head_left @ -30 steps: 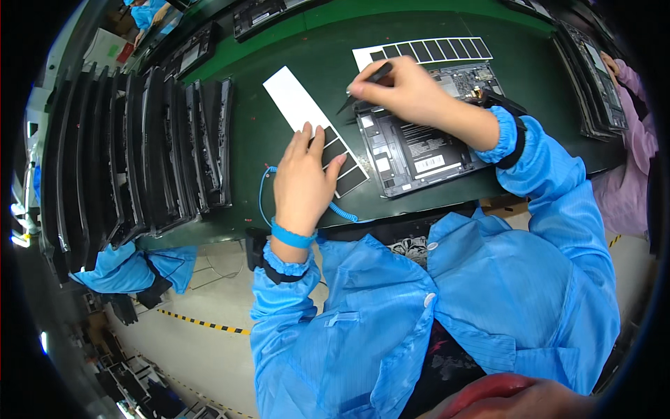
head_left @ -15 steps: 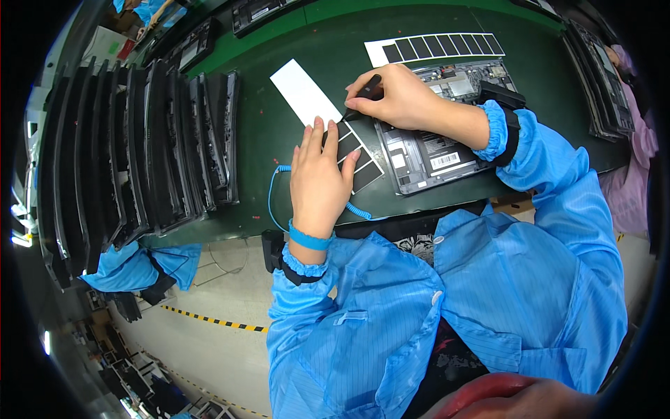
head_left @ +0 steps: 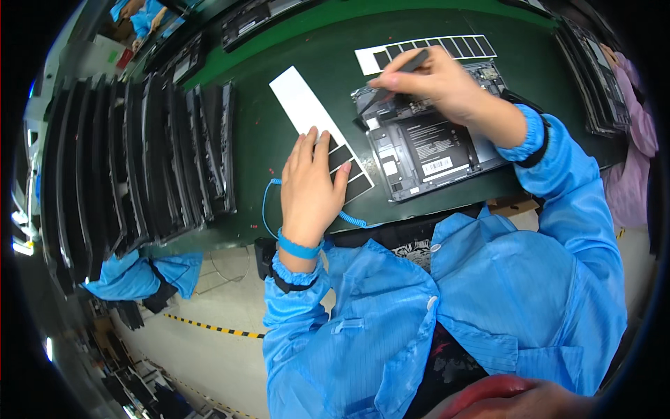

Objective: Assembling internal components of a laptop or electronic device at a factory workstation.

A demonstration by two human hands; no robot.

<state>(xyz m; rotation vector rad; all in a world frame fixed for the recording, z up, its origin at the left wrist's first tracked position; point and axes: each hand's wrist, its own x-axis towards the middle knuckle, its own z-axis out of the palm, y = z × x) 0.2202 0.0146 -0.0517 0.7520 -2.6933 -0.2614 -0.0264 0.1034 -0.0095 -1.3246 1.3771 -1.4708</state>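
Observation:
My left hand lies flat with its fingers stretched out over a white backing sheet. Black rectangular stickers show on the sheet's lower part, beside my fingers. My right hand pinches black tweezers above the upper left corner of an opened laptop base. A dark shape hangs below the right fingers; whether it is the tweezers' tips or a sticker on them, I cannot tell. In the base, a black battery with a white label is exposed, and the hand covers part of the circuit board.
Another strip of black stickers lies behind the laptop. Many dark laptop parts stand in a row at the left; more are stacked at the right. A blue coiled cord runs near my left wristband. Someone in pink sits at the right.
My right hand has moved right with the tweezers, from the sheet's edge to above the laptop base. My left hand has stayed on the sheet.

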